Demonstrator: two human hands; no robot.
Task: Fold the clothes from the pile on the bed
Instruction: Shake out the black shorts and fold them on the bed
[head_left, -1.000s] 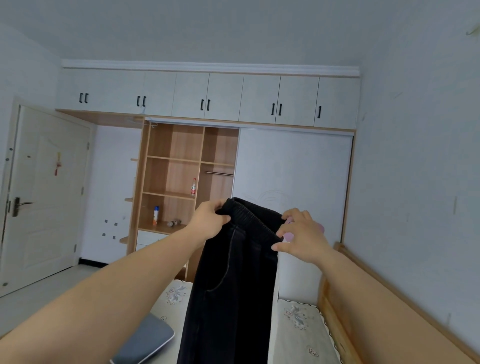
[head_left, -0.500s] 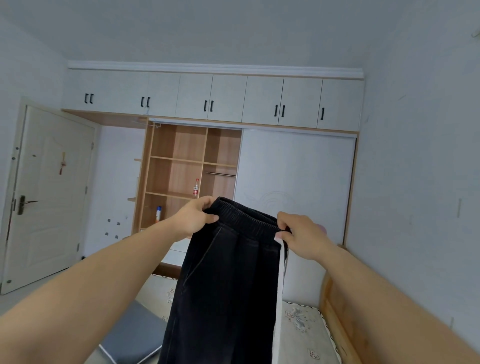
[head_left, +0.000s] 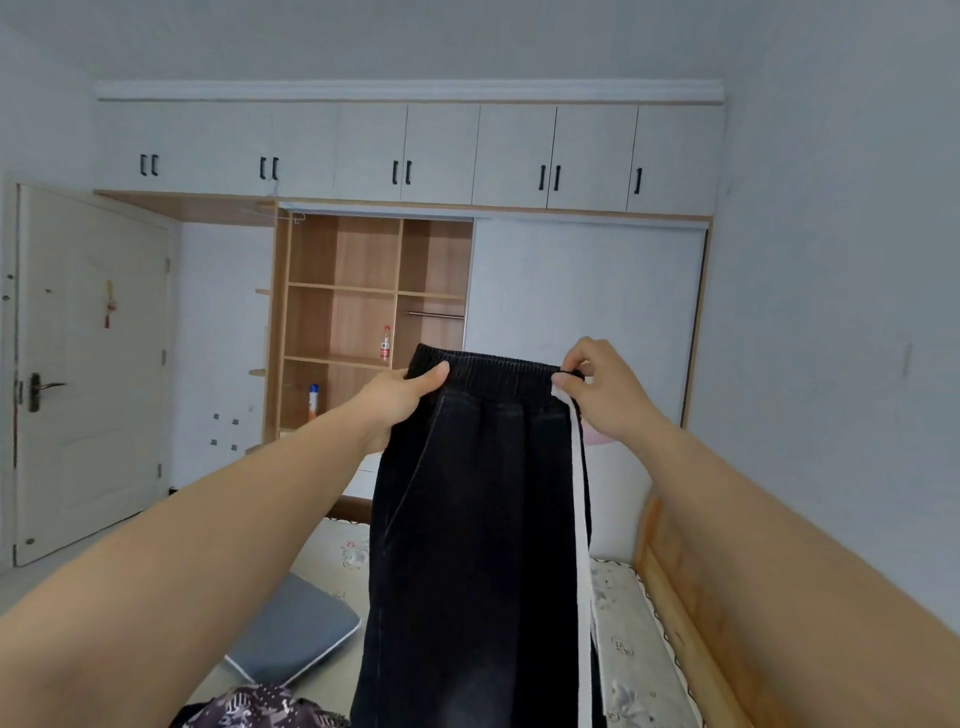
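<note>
Both hands, left hand (head_left: 400, 397) and right hand (head_left: 605, 392), pinch the elastic waistband of black white-striped trousers (head_left: 483, 545), fingers clenched, above the bed (head_left: 631, 649).

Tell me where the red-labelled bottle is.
In the head view, the red-labelled bottle stands on a middle shelf of the open wardrobe, just above the left hand.

The hanging black trousers (head_left: 478, 519) block the frame's centre. At lower left, the grey pillow (head_left: 296, 631) and patterned clothes (head_left: 254, 709) crowd the bed (head_left: 631, 649); its bare lower-right strip runs beside the wooden rail (head_left: 675, 613).
</note>
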